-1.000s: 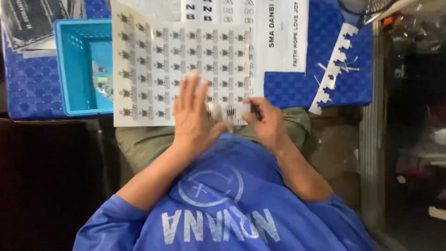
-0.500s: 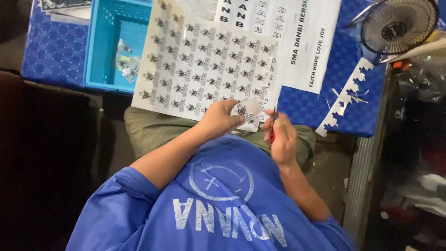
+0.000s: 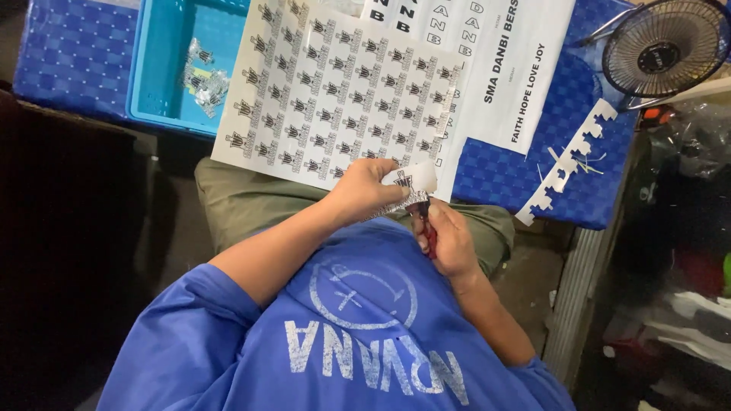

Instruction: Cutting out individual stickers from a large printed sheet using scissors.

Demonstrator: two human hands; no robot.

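A person trims a small printed cut-out over the lap, at the edge of a blue counter (image 3: pixel 525 179).

At far left a blue tray (image 3: pixel 164 68) holds small cut pieces (image 3: pixel 204 76); beside it lies a large sheet of printed emblems (image 3: pixel 335 99). The left hand (image 3: pixel 365 190) is pinched shut on a small white cut-out (image 3: pixel 411 181), held just off the sheet's lower edge. The right hand (image 3: pixel 445 240) is closed around a red-handled tool (image 3: pixel 428 228) touching the cut-out. Farther right lie a notched paper strip (image 3: pixel 567 164) and a small fan (image 3: pixel 662 49).
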